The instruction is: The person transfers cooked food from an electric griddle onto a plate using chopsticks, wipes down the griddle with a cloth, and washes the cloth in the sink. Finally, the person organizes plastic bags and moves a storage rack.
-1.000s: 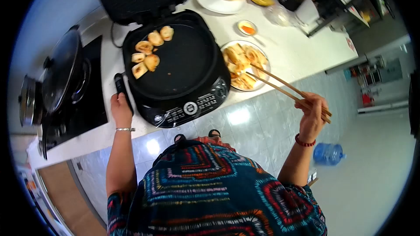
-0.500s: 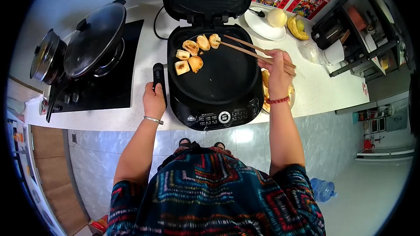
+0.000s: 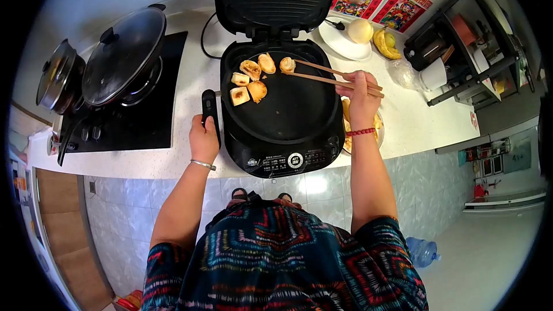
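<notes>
My left hand (image 3: 204, 138) is closed round the black handle (image 3: 209, 103) at the left side of an electric griddle (image 3: 288, 118), whose ribbed lid (image 3: 276, 0) stands raised. My right hand (image 3: 362, 101) grips a pair of wooden chopsticks (image 3: 334, 80) that reach left over the pan. Between or against their tips is a browned piece of food (image 3: 287, 64); whether it is lifted off the surface I cannot tell. Several other golden-brown pieces (image 3: 250, 69) lie in the pan's upper left. Under my right wrist, partly hidden, a plate holds more yellowish pieces (image 3: 347, 109).
To the left, a lidded wok (image 3: 124, 57) and a lidded pot (image 3: 56, 78) stand on the black hob (image 3: 155, 103). At the back right are a white plate (image 3: 345, 46) with a round pale item, bananas (image 3: 385, 46) and a black rack (image 3: 472, 52).
The chopsticks and the piece at their tips have moved slightly right and toward me, away from the neighbouring pieces. My left hand keeps its hold on the handle; the whole view has shifted a little.
</notes>
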A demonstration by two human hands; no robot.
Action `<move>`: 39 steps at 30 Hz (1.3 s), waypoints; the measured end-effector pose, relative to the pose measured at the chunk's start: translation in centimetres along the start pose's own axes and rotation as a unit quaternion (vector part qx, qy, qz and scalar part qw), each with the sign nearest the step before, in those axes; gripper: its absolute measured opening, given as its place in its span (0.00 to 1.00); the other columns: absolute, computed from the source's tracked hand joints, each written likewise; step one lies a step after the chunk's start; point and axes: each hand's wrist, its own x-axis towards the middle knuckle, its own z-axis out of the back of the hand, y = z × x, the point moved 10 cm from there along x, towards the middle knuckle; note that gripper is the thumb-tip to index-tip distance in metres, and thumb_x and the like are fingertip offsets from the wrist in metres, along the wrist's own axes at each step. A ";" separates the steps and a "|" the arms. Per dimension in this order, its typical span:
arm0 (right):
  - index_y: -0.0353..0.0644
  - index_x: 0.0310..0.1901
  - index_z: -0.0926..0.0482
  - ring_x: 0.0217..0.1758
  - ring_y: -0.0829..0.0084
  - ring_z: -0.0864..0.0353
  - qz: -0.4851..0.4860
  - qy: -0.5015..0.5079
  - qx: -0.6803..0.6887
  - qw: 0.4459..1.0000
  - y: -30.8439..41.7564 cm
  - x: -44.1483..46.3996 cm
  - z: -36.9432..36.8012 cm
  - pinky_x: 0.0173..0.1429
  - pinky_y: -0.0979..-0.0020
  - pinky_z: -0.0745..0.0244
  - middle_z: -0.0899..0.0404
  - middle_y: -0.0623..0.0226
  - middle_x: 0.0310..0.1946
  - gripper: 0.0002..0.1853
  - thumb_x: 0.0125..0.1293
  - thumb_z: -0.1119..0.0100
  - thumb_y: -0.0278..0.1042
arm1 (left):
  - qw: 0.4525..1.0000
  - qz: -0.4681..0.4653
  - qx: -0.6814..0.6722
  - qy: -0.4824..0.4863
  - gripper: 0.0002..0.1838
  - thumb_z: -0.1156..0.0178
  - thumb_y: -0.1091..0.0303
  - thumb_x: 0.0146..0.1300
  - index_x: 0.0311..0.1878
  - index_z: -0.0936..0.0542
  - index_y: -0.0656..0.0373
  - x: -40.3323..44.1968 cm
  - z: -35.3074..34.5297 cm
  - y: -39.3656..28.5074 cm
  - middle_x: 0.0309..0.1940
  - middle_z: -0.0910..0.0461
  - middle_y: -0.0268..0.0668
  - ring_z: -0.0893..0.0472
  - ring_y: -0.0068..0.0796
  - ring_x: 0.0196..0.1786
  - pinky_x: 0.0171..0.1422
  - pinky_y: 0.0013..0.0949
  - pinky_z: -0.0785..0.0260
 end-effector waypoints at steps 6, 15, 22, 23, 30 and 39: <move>0.32 0.32 0.32 0.24 0.67 0.24 -0.005 -0.042 0.030 0.999 1.1 -1.6 4.6 0.28 0.72 0.24 0.27 0.53 0.28 0.15 0.63 0.59 0.38 | 1.000 -0.017 0.004 -0.003 0.12 0.52 0.66 0.57 0.36 0.30 0.66 0.0 -0.2 0.2 0.24 0.27 0.49 0.27 0.43 0.27 0.33 0.36 0.36; 0.33 0.31 0.32 0.25 0.66 0.24 0.048 -0.124 0.115 0.984 4.9 -5.6 16.4 0.29 0.69 0.24 0.28 0.57 0.25 0.12 0.61 0.55 0.35 | 1.000 -0.017 0.010 0.008 0.14 0.52 0.63 0.58 0.37 0.30 0.67 0.6 -0.6 1.1 0.23 0.28 0.42 0.30 0.32 0.26 0.33 0.32 0.37; 0.33 0.30 0.33 0.26 0.68 0.24 -0.008 -0.063 0.068 0.996 4.7 -7.6 12.0 0.30 0.71 0.24 0.27 0.56 0.29 0.14 0.63 0.61 0.36 | 0.998 -0.048 0.038 0.003 0.12 0.53 0.64 0.58 0.35 0.30 0.66 0.8 -0.6 1.6 0.21 0.29 0.43 0.30 0.34 0.25 0.32 0.33 0.38; 0.31 0.29 0.32 0.26 0.68 0.24 -0.013 -0.033 0.050 0.998 4.8 -7.7 10.5 0.29 0.72 0.24 0.27 0.56 0.28 0.14 0.63 0.60 0.36 | 0.998 -0.044 0.032 0.006 0.12 0.53 0.64 0.58 0.35 0.30 0.66 0.9 -0.7 1.8 0.21 0.29 0.43 0.30 0.35 0.25 0.31 0.34 0.38; 0.33 0.31 0.29 0.23 0.75 0.25 -0.019 0.057 -0.029 0.998 4.1 -8.9 5.4 0.27 0.78 0.27 0.28 0.63 0.24 0.12 0.63 0.57 0.35 | 0.999 -0.014 0.029 -0.003 0.14 0.52 0.63 0.58 0.37 0.30 0.66 0.7 -0.5 2.0 0.23 0.28 0.44 0.29 0.35 0.26 0.33 0.33 0.37; 0.31 0.30 0.32 0.24 0.68 0.24 0.065 -0.020 0.002 0.998 5.6 -9.0 9.5 0.31 0.71 0.25 0.27 0.55 0.28 0.14 0.63 0.58 0.36 | 0.999 -0.044 0.024 -0.017 0.14 0.52 0.63 0.58 0.36 0.30 0.67 0.4 -0.2 0.8 0.23 0.27 0.43 0.29 0.35 0.27 0.34 0.34 0.37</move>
